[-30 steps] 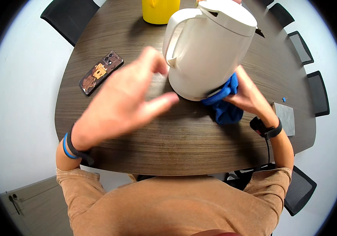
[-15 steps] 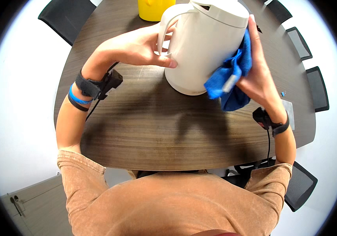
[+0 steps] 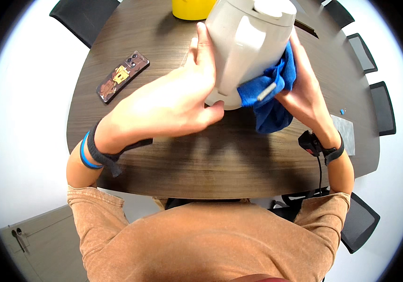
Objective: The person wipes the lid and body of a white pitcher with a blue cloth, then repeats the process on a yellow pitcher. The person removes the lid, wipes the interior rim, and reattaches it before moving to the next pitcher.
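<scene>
dark wood grain covered the table (image 3: 220, 164), a rounded top ringed by black office chairs (image 3: 381, 108) over a pale floor. a cream plastic kettle (image 3: 248, 44) was held up off the table, above its far middle, tilted with its handle (image 3: 237, 54) turned toward the person. the left hand (image 3: 173, 101) was spread open against the kettle's left side and lower edge, fingers flat on the wall and thumb curled under near the base, bracing it rather than closing round it. the right hand (image 3: 305, 87) pressed a blue cloth (image 3: 272, 94) against the kettle's right side, fingers wrapped over the bunched fabric; part of the cloth hung loose below the hand.

the kettle looked like a stiff, smooth plastic shell, probably light if it held no water, though the pictures did not show what was inside. its glossy wall seemed likely to slip under a flat palm, so the handle or the rim of the base would give the surer hold. the cloth was soft and limp and would take any shape the fingers gave it.

toward the table's left edge lay a phone (image 3: 123, 76) in a patterned brown case, face down. a yellow container (image 3: 193, 8) stood at the far edge, and a grey flat pad (image 3: 345, 134) lay near the right edge. both wrists wore dark bands.
</scene>
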`<state>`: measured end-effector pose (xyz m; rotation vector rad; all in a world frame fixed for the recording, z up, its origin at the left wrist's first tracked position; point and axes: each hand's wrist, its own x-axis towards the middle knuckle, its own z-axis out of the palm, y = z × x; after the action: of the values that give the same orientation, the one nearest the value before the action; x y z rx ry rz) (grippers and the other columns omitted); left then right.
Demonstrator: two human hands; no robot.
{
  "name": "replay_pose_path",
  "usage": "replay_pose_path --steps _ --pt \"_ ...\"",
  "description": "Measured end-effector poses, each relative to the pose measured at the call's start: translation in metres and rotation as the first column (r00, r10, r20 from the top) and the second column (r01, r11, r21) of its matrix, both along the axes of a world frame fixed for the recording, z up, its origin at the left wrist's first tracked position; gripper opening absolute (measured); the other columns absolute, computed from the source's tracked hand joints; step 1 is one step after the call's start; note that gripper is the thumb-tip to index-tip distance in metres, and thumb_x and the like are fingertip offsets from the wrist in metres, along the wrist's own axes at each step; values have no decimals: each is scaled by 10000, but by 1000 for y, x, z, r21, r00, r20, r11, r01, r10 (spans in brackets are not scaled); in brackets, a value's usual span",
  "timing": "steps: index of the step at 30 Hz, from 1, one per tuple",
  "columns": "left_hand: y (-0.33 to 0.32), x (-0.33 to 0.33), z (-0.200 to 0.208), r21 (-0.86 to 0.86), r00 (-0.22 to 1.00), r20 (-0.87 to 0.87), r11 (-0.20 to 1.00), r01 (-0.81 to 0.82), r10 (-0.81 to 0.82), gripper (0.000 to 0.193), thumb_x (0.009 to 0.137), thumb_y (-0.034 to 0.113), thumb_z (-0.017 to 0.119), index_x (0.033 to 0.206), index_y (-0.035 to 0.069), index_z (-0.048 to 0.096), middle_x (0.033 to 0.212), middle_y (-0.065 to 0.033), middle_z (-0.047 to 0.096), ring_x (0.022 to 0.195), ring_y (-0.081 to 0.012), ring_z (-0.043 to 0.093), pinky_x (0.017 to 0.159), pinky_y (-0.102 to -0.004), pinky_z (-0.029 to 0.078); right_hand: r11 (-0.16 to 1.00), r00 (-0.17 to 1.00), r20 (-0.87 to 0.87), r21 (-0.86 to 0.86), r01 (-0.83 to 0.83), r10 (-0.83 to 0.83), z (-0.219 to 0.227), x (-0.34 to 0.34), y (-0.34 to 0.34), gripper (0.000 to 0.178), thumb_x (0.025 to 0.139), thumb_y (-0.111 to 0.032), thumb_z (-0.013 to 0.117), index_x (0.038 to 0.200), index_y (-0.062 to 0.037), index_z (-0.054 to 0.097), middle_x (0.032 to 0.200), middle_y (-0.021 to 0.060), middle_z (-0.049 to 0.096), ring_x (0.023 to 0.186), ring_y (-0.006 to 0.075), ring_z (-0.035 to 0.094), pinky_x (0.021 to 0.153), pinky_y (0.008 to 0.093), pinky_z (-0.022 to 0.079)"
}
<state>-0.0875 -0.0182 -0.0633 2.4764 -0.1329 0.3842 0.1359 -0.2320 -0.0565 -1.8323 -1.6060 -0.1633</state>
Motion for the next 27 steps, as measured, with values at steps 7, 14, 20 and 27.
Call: replay_pose_path --steps 7,14,20,27 --pt "-14 -20 10 -58 998 18 997 -56 57 1110 1037 46 744 1806 -14 -54 1743 -379 367 1502 -463 589 1202 -514 589 997 992 -114 -36 -61 57 -25 -1 0 1184 843 -265 1029 1757 -20 318 1709 239 456 1586 375 481 1315 499 426" --pt "28 9 29 79 912 408 993 -93 53 1182 858 283 1009 1775 148 274 1734 -267 381 1600 -467 407 1305 -595 432 936 938 -346 -336 -110 -14 -31 2 -9 967 937 -234 937 1720 -42 403 1640 220 558 1530 358 540 1288 476 445" --pt "43 50 82 532 893 355 845 52 -278 1323 788 316 1061 1806 257 219 1807 -291 229 1735 -505 125 1348 -756 271 966 960 -270 -219 -137 75 -17 8 -6 855 929 -180 895 1677 -51 501 1677 263 547 1547 436 543 1280 503 458" --pt "44 47 73 356 885 422 934 40 -199 1082 701 77 1046 1662 236 575 1744 -122 521 1516 -388 600 1248 -505 574 975 955 -297 -205 -83 19 -17 11 -12 944 940 -250 908 1737 -74 432 1706 266 524 1575 438 523 1302 502 439"
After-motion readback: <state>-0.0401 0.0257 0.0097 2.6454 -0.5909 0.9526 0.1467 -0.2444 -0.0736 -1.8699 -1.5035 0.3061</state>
